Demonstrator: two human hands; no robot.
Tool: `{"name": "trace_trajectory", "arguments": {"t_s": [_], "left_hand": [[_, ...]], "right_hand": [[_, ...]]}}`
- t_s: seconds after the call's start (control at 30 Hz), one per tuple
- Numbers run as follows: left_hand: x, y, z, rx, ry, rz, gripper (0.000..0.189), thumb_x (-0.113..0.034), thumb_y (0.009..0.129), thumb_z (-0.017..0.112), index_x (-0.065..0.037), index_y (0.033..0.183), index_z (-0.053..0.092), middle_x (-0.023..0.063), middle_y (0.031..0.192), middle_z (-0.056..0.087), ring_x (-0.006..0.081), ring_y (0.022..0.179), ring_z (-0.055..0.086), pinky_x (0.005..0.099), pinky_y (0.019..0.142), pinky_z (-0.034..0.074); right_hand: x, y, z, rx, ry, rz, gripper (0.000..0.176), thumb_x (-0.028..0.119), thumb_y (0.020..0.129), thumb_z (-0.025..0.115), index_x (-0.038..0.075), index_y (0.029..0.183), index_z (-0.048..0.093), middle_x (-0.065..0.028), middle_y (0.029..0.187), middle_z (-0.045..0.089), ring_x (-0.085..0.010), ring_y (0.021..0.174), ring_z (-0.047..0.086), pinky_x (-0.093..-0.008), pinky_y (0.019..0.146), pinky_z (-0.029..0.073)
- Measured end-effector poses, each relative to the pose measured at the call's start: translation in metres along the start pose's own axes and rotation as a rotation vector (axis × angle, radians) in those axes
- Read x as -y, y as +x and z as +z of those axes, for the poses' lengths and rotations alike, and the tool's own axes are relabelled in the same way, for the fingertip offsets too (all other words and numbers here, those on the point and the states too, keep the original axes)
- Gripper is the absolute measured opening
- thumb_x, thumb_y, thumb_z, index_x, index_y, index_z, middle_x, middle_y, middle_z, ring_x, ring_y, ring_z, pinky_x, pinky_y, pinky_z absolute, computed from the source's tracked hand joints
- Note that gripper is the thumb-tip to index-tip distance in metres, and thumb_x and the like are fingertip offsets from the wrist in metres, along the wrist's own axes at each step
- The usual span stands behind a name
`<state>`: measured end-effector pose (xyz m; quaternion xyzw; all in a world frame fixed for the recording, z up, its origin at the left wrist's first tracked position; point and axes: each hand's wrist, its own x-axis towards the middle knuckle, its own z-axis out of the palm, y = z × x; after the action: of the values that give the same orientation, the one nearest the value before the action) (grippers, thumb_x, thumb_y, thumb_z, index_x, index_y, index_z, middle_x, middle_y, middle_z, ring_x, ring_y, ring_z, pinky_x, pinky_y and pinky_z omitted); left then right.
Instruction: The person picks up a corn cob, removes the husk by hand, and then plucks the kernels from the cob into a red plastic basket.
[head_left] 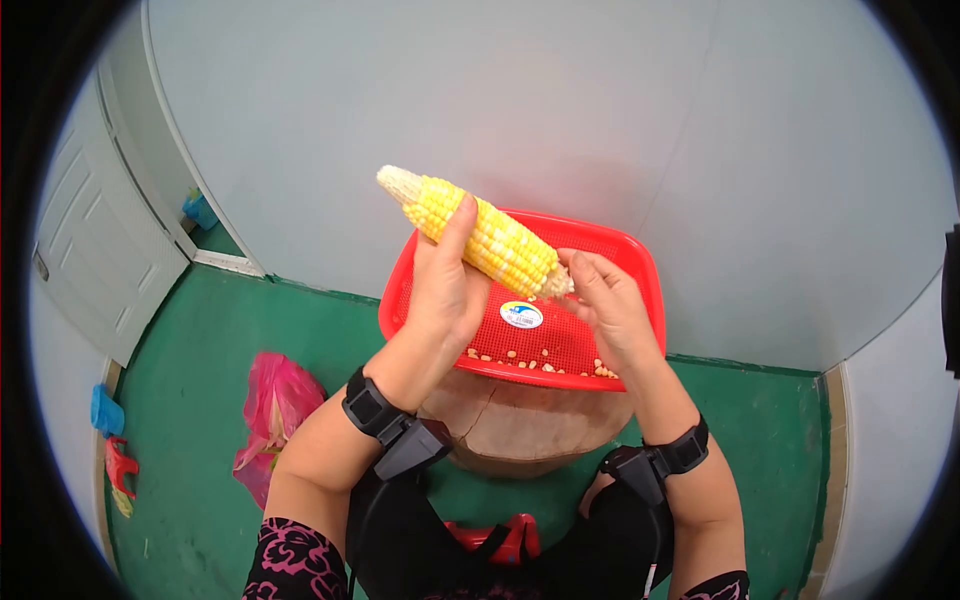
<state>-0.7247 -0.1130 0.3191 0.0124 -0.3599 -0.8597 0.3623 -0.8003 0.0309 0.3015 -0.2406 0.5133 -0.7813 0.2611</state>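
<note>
My left hand (447, 275) is wrapped round a yellow ear of corn (490, 238), its thumb lying across the kernels. The ear slants from upper left to lower right above a red mesh basket (652, 290). Bare cob shows at both ends. At the lower right end, the fingers of my right hand (608, 300) are closed on the ear's tip; part of their grip is hidden. Loose kernels (530, 364) lie along the near side of the basket, most of them toward the right corner. An oval label is stuck inside it.
Under the basket stands a round wooden stump (520, 425). A pink plastic bag (285, 400) lies on the green floor at left. Blue (106, 410) and red plastic items (120, 465) sit by the left wall. A grey wall (560, 100) rises close behind the basket.
</note>
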Motion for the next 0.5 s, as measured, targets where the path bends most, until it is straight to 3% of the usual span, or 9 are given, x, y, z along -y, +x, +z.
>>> {"name": "trace_trajectory", "arguments": {"t_s": [0.33, 0.43, 0.5], "left_hand": [[0.011, 0.003, -0.005, -0.077, -0.116, -0.144, 0.038, -0.032, 0.088, 0.055, -0.007, 0.113, 0.042, 0.0062, 0.110, 0.047, 0.0199, 0.108, 0.045, 0.0407, 0.098, 0.035], [0.008, 0.001, 0.001, -0.136, -0.150, -0.188, 0.037, -0.031, 0.088, 0.055, -0.007, 0.113, 0.042, 0.0063, 0.111, 0.047, 0.0198, 0.108, 0.045, 0.0408, 0.098, 0.035], [0.010, 0.001, -0.002, -0.111, -0.106, -0.149, 0.036, -0.030, 0.088, 0.054, -0.007, 0.113, 0.042, 0.0065, 0.111, 0.047, 0.0198, 0.108, 0.045, 0.0409, 0.097, 0.035]], "right_hand": [[-0.005, -0.001, 0.006, -0.082, -0.064, -0.035, 0.021, 0.015, 0.086, 0.058, -0.002, 0.098, 0.061, -0.0096, 0.092, 0.062, -0.0156, 0.081, 0.061, -0.0274, 0.069, 0.052], [-0.009, -0.005, 0.007, -0.162, -0.756, -0.651, 0.017, 0.009, 0.083, 0.059, -0.004, 0.093, 0.061, -0.0126, 0.090, 0.063, -0.0196, 0.080, 0.062, -0.0279, 0.067, 0.051], [-0.007, -0.008, 0.011, -0.166, -0.759, -0.656, 0.011, 0.004, 0.079, 0.060, -0.004, 0.087, 0.061, -0.0145, 0.088, 0.062, -0.0232, 0.077, 0.062, -0.0292, 0.066, 0.050]]}}
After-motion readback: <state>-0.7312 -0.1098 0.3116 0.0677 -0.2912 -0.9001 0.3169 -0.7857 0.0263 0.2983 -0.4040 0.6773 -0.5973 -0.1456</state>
